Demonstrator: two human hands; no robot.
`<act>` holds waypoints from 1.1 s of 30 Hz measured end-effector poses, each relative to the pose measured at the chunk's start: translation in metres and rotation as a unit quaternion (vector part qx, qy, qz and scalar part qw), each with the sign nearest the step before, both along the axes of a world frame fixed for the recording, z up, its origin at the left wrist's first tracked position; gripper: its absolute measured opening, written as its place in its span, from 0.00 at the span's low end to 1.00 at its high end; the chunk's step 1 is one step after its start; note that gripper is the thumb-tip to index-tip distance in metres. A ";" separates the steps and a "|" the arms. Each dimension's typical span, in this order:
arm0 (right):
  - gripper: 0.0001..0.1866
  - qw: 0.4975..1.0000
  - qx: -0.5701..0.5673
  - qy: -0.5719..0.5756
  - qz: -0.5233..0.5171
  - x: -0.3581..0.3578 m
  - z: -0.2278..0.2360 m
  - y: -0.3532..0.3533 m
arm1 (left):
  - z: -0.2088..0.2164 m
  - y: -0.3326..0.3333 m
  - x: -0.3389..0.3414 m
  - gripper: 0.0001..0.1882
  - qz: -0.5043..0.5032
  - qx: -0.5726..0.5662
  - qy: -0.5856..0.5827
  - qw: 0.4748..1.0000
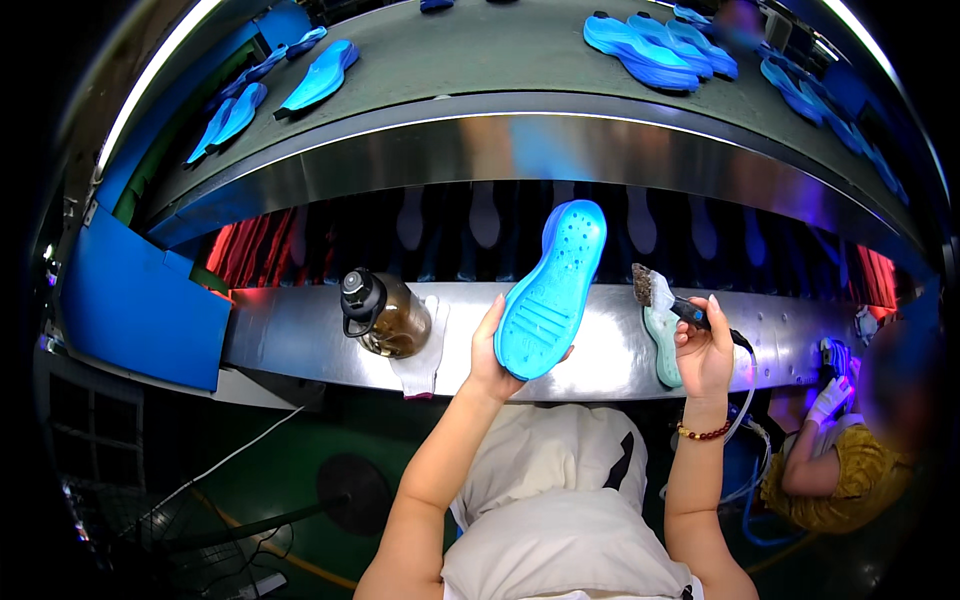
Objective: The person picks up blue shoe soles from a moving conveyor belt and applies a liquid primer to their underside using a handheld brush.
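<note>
My left hand (488, 360) grips a bright blue shoe sole (550, 290) near its heel end, thumb along one edge. The sole is tilted up, its face with small holes and crosswise ridges toward me. In my right hand (708, 350) is a brush (655, 288) with a dark handle, its bristles pointing up and left; a pale hose trails down from it past the wrist. Brush and blue sole are apart. Behind the brush and right hand, a pale green sole-shaped piece (660, 335) lies on the metal ledge (610, 355), partly covered.
A brown bottle with a black lid (400, 320) stands on a whitish cloth (422, 368) at left. Beyond the ledge, a raised conveyor belt (470, 60) carries several blue soles (645, 55). Dark hanging strips (380, 225) lie beneath it. A gloved co-worker's hand (830, 400) shows at right.
</note>
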State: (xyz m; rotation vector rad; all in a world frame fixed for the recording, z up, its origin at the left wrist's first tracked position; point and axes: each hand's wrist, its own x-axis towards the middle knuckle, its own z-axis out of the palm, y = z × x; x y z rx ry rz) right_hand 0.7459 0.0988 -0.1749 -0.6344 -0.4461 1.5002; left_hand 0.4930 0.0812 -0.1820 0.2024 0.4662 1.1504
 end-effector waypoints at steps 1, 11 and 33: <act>0.12 1.000 -0.006 -0.003 0.002 0.000 -0.002 -0.002 | 0.000 -0.001 0.000 0.30 -0.002 -0.003 -0.003 1.000; 0.11 0.998 0.028 -0.047 0.007 0.002 0.002 -0.013 | 0.002 -0.008 -0.002 0.29 -0.037 0.031 0.072 0.996; 0.08 0.993 -0.064 0.056 -0.081 0.045 -0.040 0.001 | 0.174 0.202 -0.029 0.44 0.268 0.095 0.061 0.957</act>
